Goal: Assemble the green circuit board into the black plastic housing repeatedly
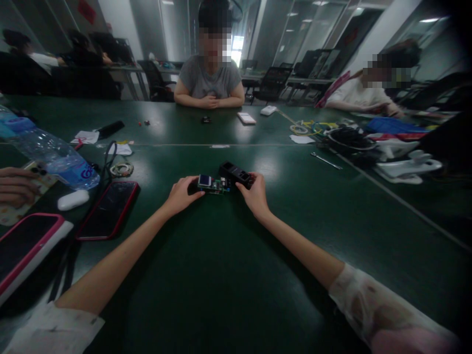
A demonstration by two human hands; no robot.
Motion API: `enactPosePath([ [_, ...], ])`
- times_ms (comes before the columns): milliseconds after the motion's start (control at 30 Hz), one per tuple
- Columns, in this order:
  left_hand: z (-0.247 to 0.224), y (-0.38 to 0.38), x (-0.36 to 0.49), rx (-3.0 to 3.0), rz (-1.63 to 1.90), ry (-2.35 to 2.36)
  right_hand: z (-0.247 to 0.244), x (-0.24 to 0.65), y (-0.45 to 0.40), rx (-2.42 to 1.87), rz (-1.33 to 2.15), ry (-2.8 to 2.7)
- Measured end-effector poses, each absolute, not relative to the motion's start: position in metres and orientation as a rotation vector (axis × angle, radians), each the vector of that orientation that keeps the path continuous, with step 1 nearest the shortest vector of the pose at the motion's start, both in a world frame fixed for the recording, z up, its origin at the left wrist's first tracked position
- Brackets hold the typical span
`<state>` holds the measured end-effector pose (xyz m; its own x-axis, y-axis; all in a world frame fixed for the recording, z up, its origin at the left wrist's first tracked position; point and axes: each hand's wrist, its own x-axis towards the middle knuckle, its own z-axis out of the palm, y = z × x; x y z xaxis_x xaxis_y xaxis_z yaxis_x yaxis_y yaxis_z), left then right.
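Between the finger and thumb of my left hand (pixel 183 193) is a green circuit board (pixel 217 186) with a small square screen at its left end. My right hand (pixel 256 192) grips the right end of a black plastic casing (pixel 233 172) that has rectangular openings. The casing lies slantwise just behind the board's right end, both low over the dark green table (pixel 221 275). Whether board and casing touch, I cannot tell. The fingertips of both hands are partly hidden behind what they hold.
To the left lie a red-edged phone (pixel 108 211), a white earbud case (pixel 73 200), a tilted water bottle (pixel 55 152) and another person's hand (pixel 14 187). A wrench (pixel 326 161) and tangled cables (pixel 342 137) lie to the right. A person in grey (pixel 210 81) sits opposite.
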<state>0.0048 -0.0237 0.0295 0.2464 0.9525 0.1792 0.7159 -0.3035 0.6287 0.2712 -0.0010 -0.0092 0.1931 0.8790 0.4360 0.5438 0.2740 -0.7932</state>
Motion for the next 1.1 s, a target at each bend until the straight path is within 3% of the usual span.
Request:
enactPosePath([
  [433,0.021,-0.019,0.003,2.145,0.778,1.513,0.016,0.256,-0.021,-1.065,0.393,-1.569],
  [1100,0.02,-0.018,0.003,2.159,0.789,1.551,0.015,0.253,-0.023,-0.957,0.533,-1.824],
])
